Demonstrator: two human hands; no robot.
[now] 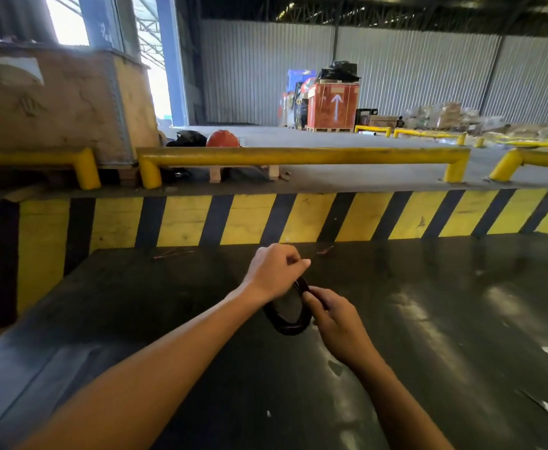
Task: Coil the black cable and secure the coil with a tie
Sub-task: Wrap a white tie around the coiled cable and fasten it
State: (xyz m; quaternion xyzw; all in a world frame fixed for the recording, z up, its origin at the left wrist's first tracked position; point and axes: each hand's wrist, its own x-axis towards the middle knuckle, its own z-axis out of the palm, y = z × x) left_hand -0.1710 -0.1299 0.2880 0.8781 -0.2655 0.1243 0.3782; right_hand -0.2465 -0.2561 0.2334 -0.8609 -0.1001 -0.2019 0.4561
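The black cable (287,326) is wound into a small round coil held just above a dark, glossy table (428,319). My right hand (334,316) grips the coil's right side, fingers wrapped around the strands. My left hand (274,271) sits above the coil's top, thumb and fingers pinched together on something thin that I cannot make out. The top of the coil is hidden behind my left hand. Whether a tie is on the coil cannot be told.
Two thin reddish strands (324,250) lie on the table's far edge. A yellow-and-black striped wall (298,219) rises behind the table, topped by yellow rails (298,155). A wooden crate (55,102) stands at the left, red crates (332,107) far back.
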